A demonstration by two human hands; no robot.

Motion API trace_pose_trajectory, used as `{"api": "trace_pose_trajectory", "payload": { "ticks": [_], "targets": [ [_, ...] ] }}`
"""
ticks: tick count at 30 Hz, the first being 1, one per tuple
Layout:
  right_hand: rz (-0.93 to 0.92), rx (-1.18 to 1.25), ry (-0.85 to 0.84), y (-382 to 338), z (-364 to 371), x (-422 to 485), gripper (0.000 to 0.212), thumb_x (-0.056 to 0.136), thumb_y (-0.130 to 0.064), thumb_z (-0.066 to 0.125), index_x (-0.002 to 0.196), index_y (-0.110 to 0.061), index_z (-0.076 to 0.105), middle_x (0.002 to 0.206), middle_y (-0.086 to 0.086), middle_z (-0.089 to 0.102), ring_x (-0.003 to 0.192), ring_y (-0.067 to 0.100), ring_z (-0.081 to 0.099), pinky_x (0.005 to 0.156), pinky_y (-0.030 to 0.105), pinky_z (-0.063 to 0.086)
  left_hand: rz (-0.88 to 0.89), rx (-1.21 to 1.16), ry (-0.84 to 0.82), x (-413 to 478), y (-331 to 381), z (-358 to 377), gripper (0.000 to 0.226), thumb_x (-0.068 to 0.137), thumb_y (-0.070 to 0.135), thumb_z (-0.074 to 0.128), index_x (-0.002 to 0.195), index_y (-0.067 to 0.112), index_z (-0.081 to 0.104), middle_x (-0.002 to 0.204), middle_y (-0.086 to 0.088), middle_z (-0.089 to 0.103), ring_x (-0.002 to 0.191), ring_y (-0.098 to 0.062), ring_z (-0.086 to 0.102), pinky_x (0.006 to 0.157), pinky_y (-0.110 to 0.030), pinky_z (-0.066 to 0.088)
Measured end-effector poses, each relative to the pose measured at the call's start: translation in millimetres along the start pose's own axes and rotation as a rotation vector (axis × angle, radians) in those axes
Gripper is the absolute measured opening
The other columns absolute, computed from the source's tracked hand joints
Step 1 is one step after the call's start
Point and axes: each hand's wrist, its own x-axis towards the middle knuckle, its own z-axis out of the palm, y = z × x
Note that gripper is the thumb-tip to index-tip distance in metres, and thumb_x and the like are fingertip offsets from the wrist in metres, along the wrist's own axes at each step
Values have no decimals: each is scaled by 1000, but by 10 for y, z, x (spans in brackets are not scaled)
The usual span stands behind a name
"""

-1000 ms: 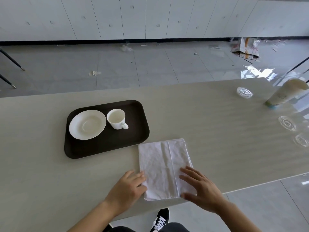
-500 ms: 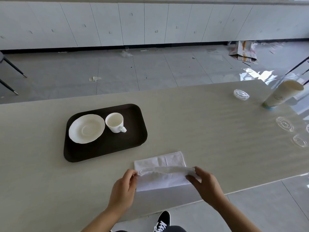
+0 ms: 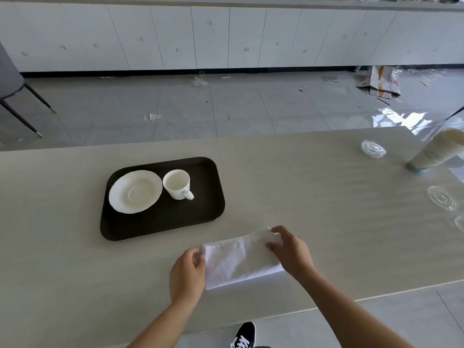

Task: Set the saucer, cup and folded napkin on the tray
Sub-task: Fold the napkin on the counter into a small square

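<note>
- Far left, off on the floor, there's a grey chair (image 3: pixel 10 81) with thin dark legs, well away from everything.
- On the pale bench (image 3: pixel 301 187) sits a dark brown tray (image 3: pixel 160 227) with rounded corners.
- The white saucer (image 3: pixel 135 191) is on the left half of the tray, sitting flat.
- The white cup (image 3: pixel 176 183) is upright on the tray just right of the saucer, not on it; the handle points toward the near right. Looks empty.
- The white napkin (image 3: pixel 241 259) is folded into a strip and lies on the bench near the front edge, right of the tray's near corner and not on the tray.
- The left hand (image 3: pixel 187 275) has its grip pinching the napkin's left end, thumb on top.
- The right hand (image 3: pixel 292 249) covers the napkin's far right corner, grip pinched on the layered edges there.
- Further right on the bench: a clear plastic lid (image 3: pixel 373 148), a tall paper cup (image 3: pixel 437 151), and another clear lid (image 3: pixel 442 200), all well apart from the napkin.
</note>
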Motion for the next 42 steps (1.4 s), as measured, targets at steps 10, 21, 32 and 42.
{"api": "trace_pose_trajectory", "payload": {
  "ticks": [10, 21, 32, 42],
  "targets": [
    [-542, -426, 88, 139, 327, -307, 54, 103, -53, 33, 152, -30, 33, 164, -6, 22, 153, 23, 15, 121, 43, 15, 626, 739, -206, -196, -234, 200, 61, 93, 58, 30, 149, 33, 28, 160, -11, 20, 146, -37, 18, 113, -54, 10],
    [-433, -471, -21, 217, 385, -270, 74, 98, -66, 18, 159, -24, 11, 167, -8, -2, 153, 21, -11, 121, 43, -7, 359, 366, -127, -357, -119, 197, 69, 79, 24, 72, 141, 13, 44, 151, -18, 35, 136, -39, 36, 106, -47, 38],
    [-17, 771, -278, -475, 467, -564, 42, 103, -19, 53, 145, -23, 48, 146, -7, 53, 131, 1, 49, 113, 28, 39, -376, -130, -90, -257, 166, 66, 67, 80, 31, 72, 137, 7, 45, 108, -8, 66, 97, -28, 61, 76, -31, 44],
    [20, 772, -287, -446, 460, -647, 42, 102, -14, 53, 144, -19, 50, 142, -10, 56, 130, 0, 50, 110, 24, 37, -447, -258, -91, -134, 175, 67, 10, 71, 13, 65, 65, 6, 68, 59, -8, 65, 61, -31, 60, 54, -30, 41]
  ]
}}
